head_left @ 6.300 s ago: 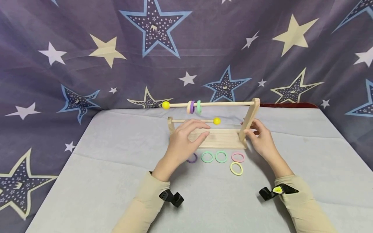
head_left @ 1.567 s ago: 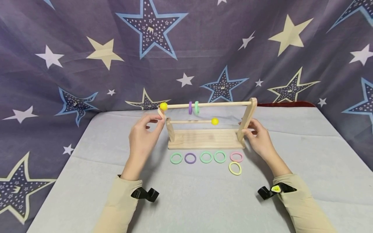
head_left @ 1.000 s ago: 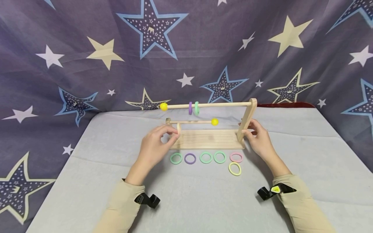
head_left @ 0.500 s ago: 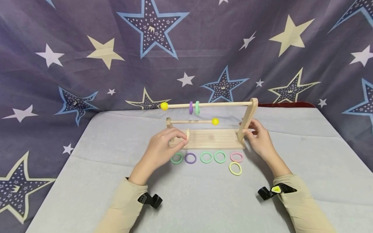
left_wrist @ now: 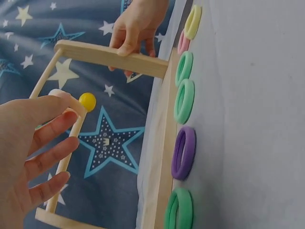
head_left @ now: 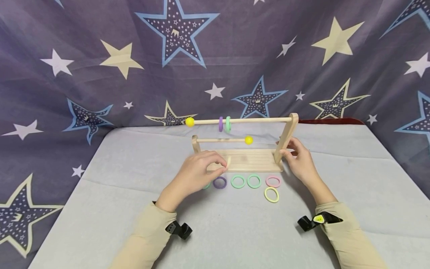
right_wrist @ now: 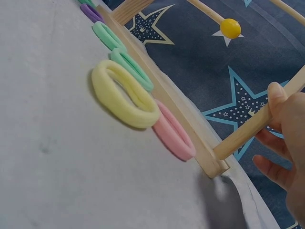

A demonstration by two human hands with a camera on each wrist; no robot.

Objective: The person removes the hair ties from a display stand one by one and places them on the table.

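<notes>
My left hand pinches a cream hair tie between thumb and fingertips, over the front of the wooden stand's base. In the left wrist view the hair tie is partly hidden by the fingers. Gripping the stand's tall right upright is my right hand, its thumb on the near side, as the right wrist view also shows. On the upper rod hang a purple hair tie and a green hair tie. The shorter lower rod carries none.
Along the stand's front lie a purple hair tie, two green ones, a pink one and a green one partly behind my left hand. A yellow hair tie lies nearer. Yellow balls cap both rods.
The cream hair tie has come off the upper rod past its left ball. My left hand has since carried it down and to the right, before the base. The right hand keeps its grip.
</notes>
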